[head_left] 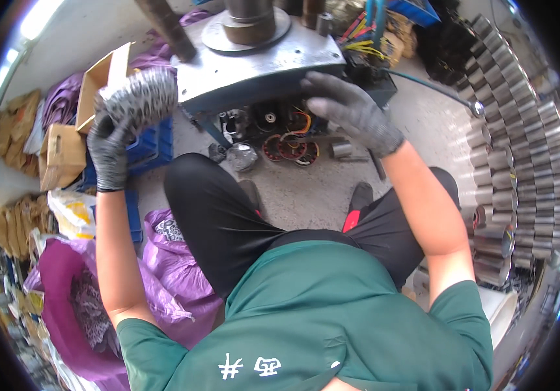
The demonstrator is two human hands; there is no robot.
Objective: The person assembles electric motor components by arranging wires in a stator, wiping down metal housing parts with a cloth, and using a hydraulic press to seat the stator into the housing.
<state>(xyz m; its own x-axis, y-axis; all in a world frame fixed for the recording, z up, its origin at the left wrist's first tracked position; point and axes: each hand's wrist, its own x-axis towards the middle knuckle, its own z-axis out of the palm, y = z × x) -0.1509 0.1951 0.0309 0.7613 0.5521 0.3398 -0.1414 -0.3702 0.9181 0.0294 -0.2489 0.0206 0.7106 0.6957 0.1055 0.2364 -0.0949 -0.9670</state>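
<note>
My left hand (109, 153), in a grey work glove, grips a silvery metal cylinder (140, 98) with dark slanted slots around its side. The cylinder is held up, tilted, to the left of a steel press table (260, 70). At the table's front right edge is my right hand (356, 114), also gloved; its fingers are stretched out and nothing shows in them. Whether the fingertips touch the table I cannot tell. A round plate (280, 34) lies on the table under the thick press column (249, 13).
A lever with a ball knob (478, 109) reaches out on the right, before rows of stacked metal cylinders (534, 150). Red-rimmed rings (291, 148) lie below the table. To the left are a cardboard box (62, 156), blue crates (156, 144) and purple sacks (179, 280).
</note>
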